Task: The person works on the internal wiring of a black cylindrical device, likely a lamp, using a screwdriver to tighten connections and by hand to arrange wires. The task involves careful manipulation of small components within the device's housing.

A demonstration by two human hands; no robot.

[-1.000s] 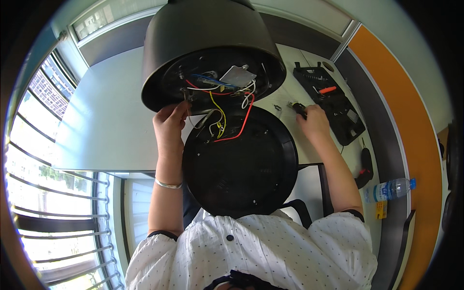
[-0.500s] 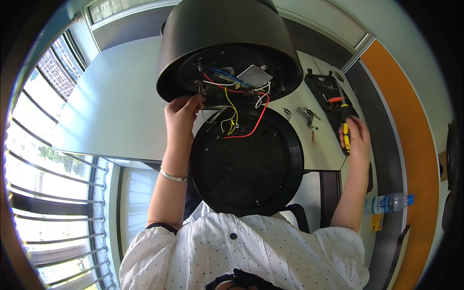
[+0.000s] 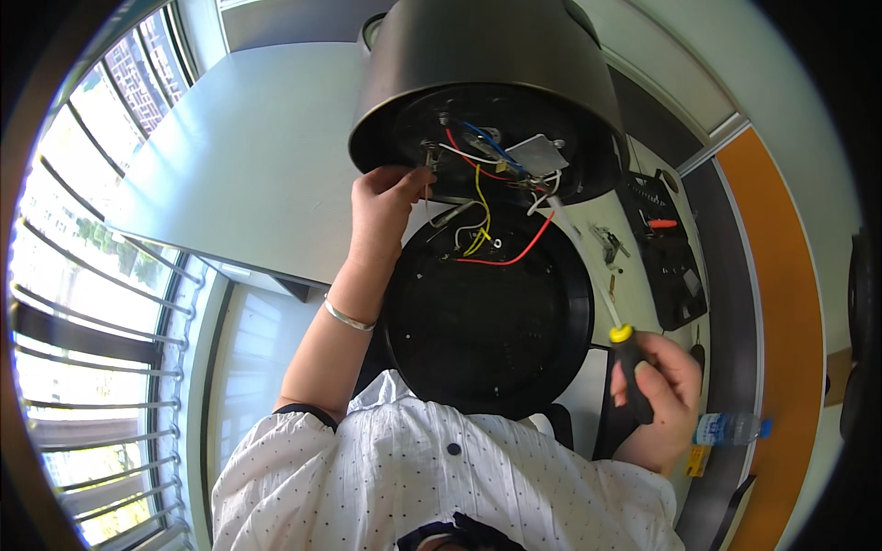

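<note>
- The right hand [image 3: 663, 395] has moved from beside the tool case [image 3: 675, 285] half a second ago to lower and nearer the person, and the screwdriver [image 3: 622, 333], then upright over the case, now slants up and left.
- Its shaft reaches the white wires [image 3: 544, 195] under the appliance body [image 3: 487, 55]; whether the tip touches them, I cannot tell.
- The right hand is wrapped around the black handle, below the yellow collar.
- The left hand [image 3: 386, 207] stays at the body's lower rim, thumb and forefinger close together at a small metal terminal [image 3: 431, 158]; I cannot tell whether they grip it.
- The hands are well apart.
- The view has turned, so the body, tipped with its wired underside toward the person, appears farther right.
- The round black base [image 3: 491, 340] lies between body and person, joined by the red wire [image 3: 524, 254].
- A metal bracket [image 3: 608, 241] lies on the worktop [image 3: 248, 147], left of the case.
</note>
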